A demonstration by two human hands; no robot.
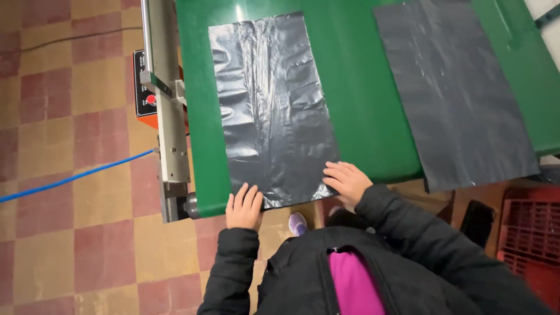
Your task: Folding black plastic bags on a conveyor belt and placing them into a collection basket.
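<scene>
Green belt (361, 116), left hand (244, 207) and right hand (347, 182) flat, fingers spread, on near black plastic bag (271, 111).

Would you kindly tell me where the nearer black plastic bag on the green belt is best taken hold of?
Probably at its near edge, coming from the belt's end: the black plastic bag lies flat, and that edge reaches the green belt end, where the left hand and right hand already rest on its corners.
</scene>
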